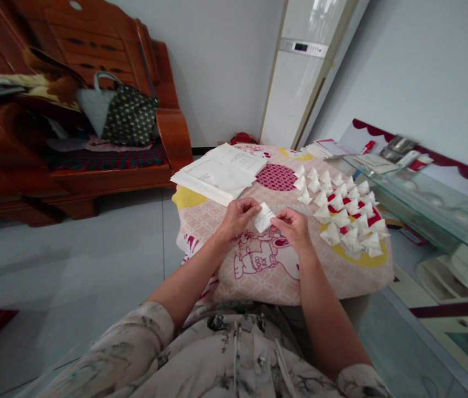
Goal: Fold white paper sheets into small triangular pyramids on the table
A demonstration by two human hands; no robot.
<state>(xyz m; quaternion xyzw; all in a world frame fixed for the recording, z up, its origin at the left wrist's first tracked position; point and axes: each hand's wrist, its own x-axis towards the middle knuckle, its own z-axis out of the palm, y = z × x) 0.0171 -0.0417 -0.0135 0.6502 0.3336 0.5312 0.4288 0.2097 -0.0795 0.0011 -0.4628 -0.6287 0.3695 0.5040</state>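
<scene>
A small folded piece of white paper (263, 218) with some print on it is held between my two hands, above the near middle of the cloth-covered table (283, 282). My left hand (238, 214) pinches its left edge, while the fingers of my right hand (293, 225) grip its right corner. Beyond my left hand lies a pile of printed paper sheets (217, 172). To the right of my hands stand several small folded paper pieces (330, 235), pointed at the top and set in rows.
On the right, a glass-topped cabinet (436, 204) carries cups and small items beside the table. A wooden bench (126, 171) with bags (130, 115) stands at the left. A tall white appliance (295, 77) is at the back wall.
</scene>
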